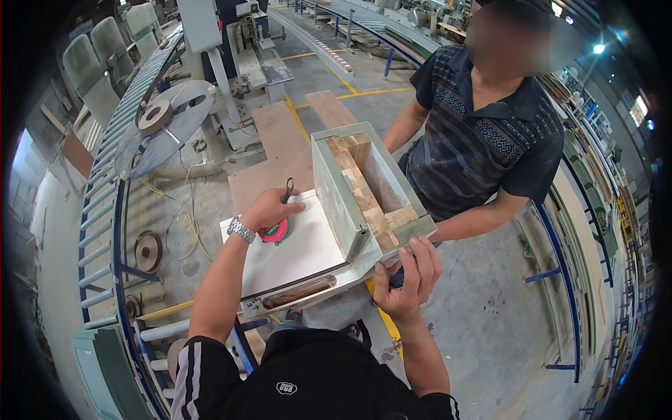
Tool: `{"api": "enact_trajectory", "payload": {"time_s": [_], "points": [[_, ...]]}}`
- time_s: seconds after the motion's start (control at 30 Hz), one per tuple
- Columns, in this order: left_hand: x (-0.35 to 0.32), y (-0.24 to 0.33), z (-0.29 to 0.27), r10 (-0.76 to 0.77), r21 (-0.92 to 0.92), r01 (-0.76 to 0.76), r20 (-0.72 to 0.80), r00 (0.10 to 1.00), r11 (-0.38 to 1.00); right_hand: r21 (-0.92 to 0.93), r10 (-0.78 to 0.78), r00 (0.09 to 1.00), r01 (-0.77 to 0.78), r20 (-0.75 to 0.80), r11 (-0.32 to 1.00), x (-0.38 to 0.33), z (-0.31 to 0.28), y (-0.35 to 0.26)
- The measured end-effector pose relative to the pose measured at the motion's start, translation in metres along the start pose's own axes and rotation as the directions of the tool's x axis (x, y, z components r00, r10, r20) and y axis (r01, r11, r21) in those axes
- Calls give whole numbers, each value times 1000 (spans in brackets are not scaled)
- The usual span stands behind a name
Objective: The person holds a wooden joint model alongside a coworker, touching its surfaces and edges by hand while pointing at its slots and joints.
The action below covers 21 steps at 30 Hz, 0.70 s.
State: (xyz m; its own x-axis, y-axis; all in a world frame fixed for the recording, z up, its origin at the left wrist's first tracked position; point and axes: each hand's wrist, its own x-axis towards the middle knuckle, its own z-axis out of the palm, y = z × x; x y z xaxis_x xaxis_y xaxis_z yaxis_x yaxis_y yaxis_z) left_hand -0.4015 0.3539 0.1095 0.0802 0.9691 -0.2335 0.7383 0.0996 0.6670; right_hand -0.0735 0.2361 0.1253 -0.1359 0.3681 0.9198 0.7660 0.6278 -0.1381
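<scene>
My left hand [269,210], with a metal watch at its wrist, is closed round a red tape measure [274,232] above a white panel [290,245]. A black strap loop [288,187] sticks up beyond the fingers. On the panel's right side stands a long, narrow grey-green box [336,199], open at the top, with light wood blocks [364,192] inside. My right hand [409,276] curls at the box's near right corner, fingertips on its edge and thumb lower down. The co-worker's hand [430,231] is at the same corner, partly hidden by the box.
A co-worker [483,140] in a dark patterned shirt stands beyond the box on the right. The white panel has an oval slot [301,292] in its near edge. A roller conveyor [98,224] runs along the left, near a machine with a round disc [168,126]. Brown boards [269,157] lie behind.
</scene>
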Motion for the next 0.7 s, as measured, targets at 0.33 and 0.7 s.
{"api": "enact_trajectory", "payload": {"time_s": [0.33,0.7], "points": [[1,-7,4,52,6,-52,-20,998,999,4,2,1000,-2,22,1000,-1,-2,-3],[6,-12,5,64,11,-64,-17,998,998,1,38,999,-38,-5,999,4,0,-8]]}}
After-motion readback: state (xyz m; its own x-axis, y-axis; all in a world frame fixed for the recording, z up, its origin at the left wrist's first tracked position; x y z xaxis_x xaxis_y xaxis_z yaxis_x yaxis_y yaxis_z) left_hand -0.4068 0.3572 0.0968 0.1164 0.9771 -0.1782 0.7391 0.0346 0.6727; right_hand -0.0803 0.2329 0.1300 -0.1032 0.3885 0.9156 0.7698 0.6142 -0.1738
